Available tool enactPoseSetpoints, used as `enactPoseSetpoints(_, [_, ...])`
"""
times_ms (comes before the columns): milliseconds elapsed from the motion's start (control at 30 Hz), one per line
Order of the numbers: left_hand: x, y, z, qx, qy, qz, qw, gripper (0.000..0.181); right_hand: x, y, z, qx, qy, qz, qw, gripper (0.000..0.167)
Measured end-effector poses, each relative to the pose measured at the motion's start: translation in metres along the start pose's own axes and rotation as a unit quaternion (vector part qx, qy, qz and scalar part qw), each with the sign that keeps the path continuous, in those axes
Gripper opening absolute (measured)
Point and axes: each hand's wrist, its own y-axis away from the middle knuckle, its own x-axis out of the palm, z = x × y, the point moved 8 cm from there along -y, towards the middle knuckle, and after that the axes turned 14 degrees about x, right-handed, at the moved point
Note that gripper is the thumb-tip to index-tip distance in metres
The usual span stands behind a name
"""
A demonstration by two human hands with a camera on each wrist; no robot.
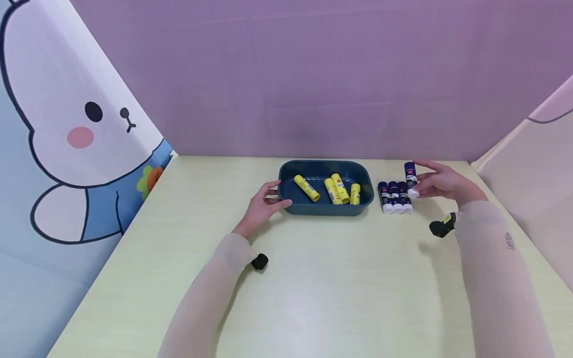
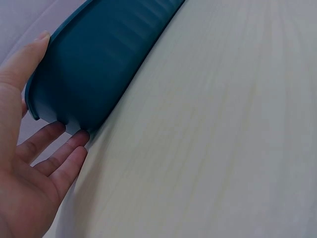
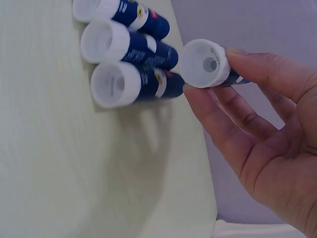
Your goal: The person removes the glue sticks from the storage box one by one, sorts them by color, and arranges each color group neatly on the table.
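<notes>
The right hand (image 1: 436, 183) pinches one blue glue stick (image 1: 410, 180) between thumb and fingertips, the gap no wider than the tube, and holds it off the table (image 1: 313, 283). Its white end faces the person. In the head view it overlaps the nearest of three more blue glue sticks (image 1: 396, 197) lying side by side, hiding part of it.

The left hand (image 1: 262, 205) grips the left end of the dark tray (image 1: 327, 209), thumb and fingers spread around the corner. Inside the tray lie four yellow glue sticks (image 1: 307, 188); its near wall hides the lower ends of some on the right. The blue row lies just beside the tray's right end.

A purple cloth (image 1: 313, 79) rises close behind the tray. A cloth with a cartoon bunny (image 1: 80, 109) (pink cheek, blue shirt) hangs at the left, a pale cloth (image 1: 537, 164) at the right. A black gadget (image 1: 442, 226) sits at the right cuff.
</notes>
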Motion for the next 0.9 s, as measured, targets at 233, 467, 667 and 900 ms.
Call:
enactPoseSetpoints(233, [-0.001,0.001,-0.001,0.003,0.001,-0.004,1.0000,0.071,-0.005,0.004,-0.012,0.002,-0.017,0.010,0.9998,0.097])
enactPoseSetpoints(467, [0.000,0.001,0.001,0.006,0.002,0.000,1.0000,0.072,-0.009,0.004,-0.027,0.021,-0.011,-0.002,0.9997,0.095])
enactPoseSetpoints(667, [0.001,0.002,0.002,-0.001,0.010,0.006,0.9999,0.075,-0.012,0.002,-0.039,0.032,0.003,-0.012,0.9994,0.095])
enactPoseSetpoints(900, [-0.001,0.003,-0.004,0.001,-0.001,0.003,1.0000,0.073,-0.009,-0.003,-0.049,0.050,0.003,-0.021,0.9985,0.093])
